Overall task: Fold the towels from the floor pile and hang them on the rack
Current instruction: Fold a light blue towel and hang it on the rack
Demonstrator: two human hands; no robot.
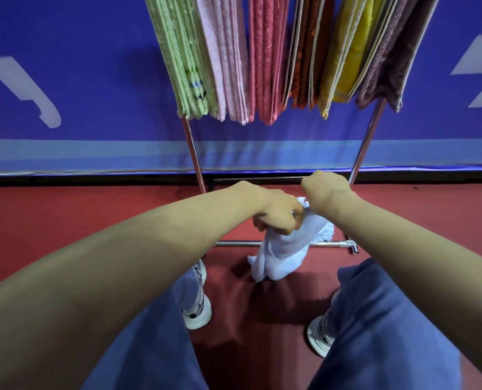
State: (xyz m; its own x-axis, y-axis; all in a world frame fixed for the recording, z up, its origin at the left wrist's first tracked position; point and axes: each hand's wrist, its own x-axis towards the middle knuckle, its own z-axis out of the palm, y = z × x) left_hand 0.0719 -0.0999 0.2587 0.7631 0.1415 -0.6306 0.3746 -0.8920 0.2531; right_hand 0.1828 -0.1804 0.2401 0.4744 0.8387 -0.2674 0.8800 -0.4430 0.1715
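Slippage is the main risk at this point. Both hands are close together in front of the rack (pixel 194 156), below its hanging row. The left hand (pixel 279 213) has its fingers curled into a bunched pale towel (pixel 282 256). The right hand (pixel 325 192), just beside it and slightly nearer the rack, is fisted over the towel's top edge, though its fingertips are hidden behind the knuckles. The towel hangs crumpled from the two grips, its loose end dangling in front of the rack's bottom crossbar (pixel 234 244). Whether that end touches the red floor (pixel 65 220) cannot be told.

The towel looks unfolded as yet, and it is held in a wad rather than by its corners. When the hands part to spread it, one edge may well slip free and drop in front of the rack. The dangling end could also swing and snag on the crossbar.

Crowding is the second hazard. The green towels (pixel 183 57), pink towels (pixel 228 60), rose towels (pixel 268 60), brown towels (pixel 304 52), yellow towels (pixel 355 52) and maroon towels (pixel 394 52) fill the rack almost from post to post, with no clear gap showing. Pushing another one in could drag a neighbour askew or pull it off the rack.

No floor pile shows near the rack, so how many towels remain cannot be judged.
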